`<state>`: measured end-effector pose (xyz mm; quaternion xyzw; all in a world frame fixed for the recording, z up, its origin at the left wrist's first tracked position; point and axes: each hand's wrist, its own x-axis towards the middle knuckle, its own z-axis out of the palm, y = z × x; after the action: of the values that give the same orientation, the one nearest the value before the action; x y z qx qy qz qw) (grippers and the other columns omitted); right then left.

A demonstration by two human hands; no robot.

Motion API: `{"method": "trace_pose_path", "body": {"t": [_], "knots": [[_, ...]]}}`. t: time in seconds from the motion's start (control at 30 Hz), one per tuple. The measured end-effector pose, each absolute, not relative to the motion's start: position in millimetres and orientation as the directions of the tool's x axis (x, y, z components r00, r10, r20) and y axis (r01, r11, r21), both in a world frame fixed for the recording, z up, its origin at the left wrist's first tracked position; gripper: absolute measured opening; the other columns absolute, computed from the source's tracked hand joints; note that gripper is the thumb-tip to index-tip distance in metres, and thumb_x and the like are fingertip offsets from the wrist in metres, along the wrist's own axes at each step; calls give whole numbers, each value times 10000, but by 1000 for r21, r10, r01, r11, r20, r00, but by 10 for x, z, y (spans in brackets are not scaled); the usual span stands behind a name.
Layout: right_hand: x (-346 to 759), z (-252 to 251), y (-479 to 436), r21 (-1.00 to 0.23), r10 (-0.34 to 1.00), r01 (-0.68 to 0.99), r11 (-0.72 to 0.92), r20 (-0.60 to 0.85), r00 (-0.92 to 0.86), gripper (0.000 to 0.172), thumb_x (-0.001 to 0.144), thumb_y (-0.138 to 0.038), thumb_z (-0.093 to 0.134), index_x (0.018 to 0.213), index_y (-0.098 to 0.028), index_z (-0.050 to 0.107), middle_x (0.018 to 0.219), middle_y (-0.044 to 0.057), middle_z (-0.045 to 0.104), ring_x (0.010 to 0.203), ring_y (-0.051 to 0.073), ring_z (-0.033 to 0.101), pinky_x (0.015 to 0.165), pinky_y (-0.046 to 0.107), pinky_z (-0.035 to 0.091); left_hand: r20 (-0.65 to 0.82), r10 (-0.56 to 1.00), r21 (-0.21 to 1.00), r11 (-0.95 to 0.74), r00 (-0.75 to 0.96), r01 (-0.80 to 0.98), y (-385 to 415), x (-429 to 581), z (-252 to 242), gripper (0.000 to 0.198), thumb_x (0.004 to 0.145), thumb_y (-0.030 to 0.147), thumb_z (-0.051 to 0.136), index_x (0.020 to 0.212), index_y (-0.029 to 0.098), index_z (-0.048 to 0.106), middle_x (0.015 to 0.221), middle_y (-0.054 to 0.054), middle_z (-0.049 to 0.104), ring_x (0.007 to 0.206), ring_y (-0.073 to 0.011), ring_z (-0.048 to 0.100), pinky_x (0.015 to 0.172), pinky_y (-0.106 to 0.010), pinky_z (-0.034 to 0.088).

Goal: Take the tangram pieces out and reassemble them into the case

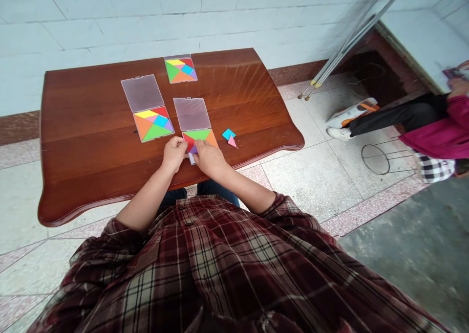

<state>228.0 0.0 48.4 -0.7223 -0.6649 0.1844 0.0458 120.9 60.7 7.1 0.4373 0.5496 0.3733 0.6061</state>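
An open clear case (192,114) lies near the front of the wooden table (91,142), its tray (200,136) partly filled with red, green, orange and purple tangram pieces. My left hand (175,153) rests at the tray's left front corner with fingers curled on its edge. My right hand (208,157) covers the tray's front, fingertips pressed on a purple piece. A loose blue square (228,134) and a pink triangle (232,141) lie just right of the tray.
Two other tangram cases sit on the table: an open full one (153,123) at left and a closed one (180,69) at the back. A seated person's legs and pink sleeve (436,137) are at right, with a wire stand (377,159) on the floor.
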Motion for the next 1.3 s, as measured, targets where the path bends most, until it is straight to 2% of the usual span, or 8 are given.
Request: {"method": "trace_pose_path", "body": {"t": [0.13,0.47,0.63,0.77,0.9,1.07,1.17,1.3], "knots": [[2322,458,80,-421,977,896,-145,-202,63,359,927,-243,535,1257,-107,494,1156,150,686,1093,250,644,890,336,486,-343,933,939,340,114,38,610,1213,71,35,693,144,544,703,173,528,580,59,530,513,-80,486,488,-194,453],[2224,541,174,-495,942,819,-290,-300,152,504,882,-158,530,1356,-79,380,1059,145,729,1050,264,674,868,348,482,-335,935,942,334,117,28,612,1216,60,77,718,136,548,680,185,501,556,71,500,498,-79,464,514,-202,438],[2214,545,139,-520,956,824,-224,-282,82,448,877,-213,602,1284,-109,447,1108,135,710,1045,253,667,864,344,488,-300,947,954,295,117,61,625,1207,19,94,730,145,561,664,184,509,550,62,498,492,-82,441,492,-196,386],[2280,539,25,-512,967,852,-107,-252,-30,315,879,-172,598,1185,-141,535,1166,118,683,1094,226,637,906,335,468,-348,926,936,351,149,3,629,1216,-4,67,724,141,567,702,182,519,605,45,551,540,-100,525,523,-210,450],[2356,512,-84,-521,969,853,-24,-222,-109,432,843,-158,642,1255,-151,510,1227,120,648,1144,226,606,940,351,452,-350,923,933,358,162,-24,628,1220,-20,61,712,142,577,720,178,528,612,44,550,575,-109,557,548,-224,495],[2384,469,-72,-569,965,818,-87,-253,-73,577,799,-153,684,1325,-165,449,1181,99,660,1108,213,619,942,363,457,-345,927,936,351,149,-16,621,1224,-13,46,724,143,553,724,175,520,608,48,534,570,-107,547,548,-236,507],[2360,478,-45,-584,959,797,-156,-283,-20,602,799,-165,686,1341,-153,422,1130,86,679,1039,208,649,912,351,472,-347,926,936,352,147,-11,619,1227,-3,45,727,137,544,722,175,520,610,46,533,568,-109,544,546,-241,506],[2316,513,-35,-557,956,810,-182,-291,15,583,800,-177,692,1317,-139,428,1143,106,680,1053,222,652,904,345,476,-349,929,936,351,124,9,616,1228,2,44,733,137,541,719,175,523,621,39,546,568,-109,543,537,-231,490]]}}
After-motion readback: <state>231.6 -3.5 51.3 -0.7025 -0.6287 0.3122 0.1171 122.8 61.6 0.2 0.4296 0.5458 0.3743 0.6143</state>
